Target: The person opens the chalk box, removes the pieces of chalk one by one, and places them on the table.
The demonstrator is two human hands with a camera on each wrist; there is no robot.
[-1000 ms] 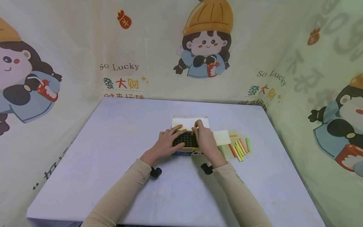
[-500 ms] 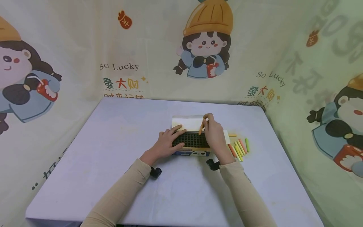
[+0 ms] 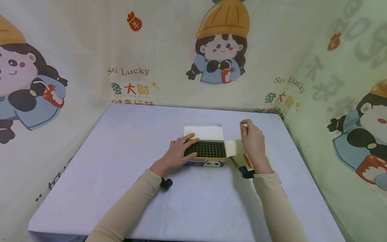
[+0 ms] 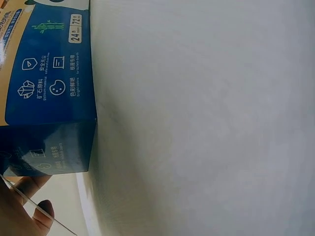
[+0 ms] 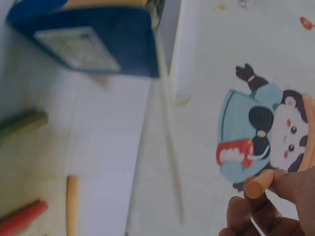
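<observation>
A blue-and-yellow chalk box (image 3: 201, 163) with a panda on its front stands on the table, its top folded back over a dark holder (image 3: 211, 149) full of round holes. My left hand (image 3: 178, 152) rests across the box's left end, fingers and thumb spread along the rims. To the right of the box and raised above the table, my right hand (image 3: 253, 141) pinches an orange chalk stick (image 5: 260, 184) between thumb and fingers. Under the right wrist view's box end lie a green chalk (image 5: 22, 127), a red chalk (image 5: 23, 219) and another orange chalk (image 5: 72, 204).
The white lid flap (image 3: 202, 131) stands up behind the box, and a side flap (image 3: 234, 148) sticks out rightward. An orange-red chalk stick (image 3: 248, 160) shows beside my right wrist, which hides part of the pile. Patterned cloth (image 3: 169, 50) hangs around the white table (image 3: 121, 151).
My right hand has lifted away from the holder with the orange chalk and moved right, over the loose chalk sticks. My left hand has stayed on the box.
</observation>
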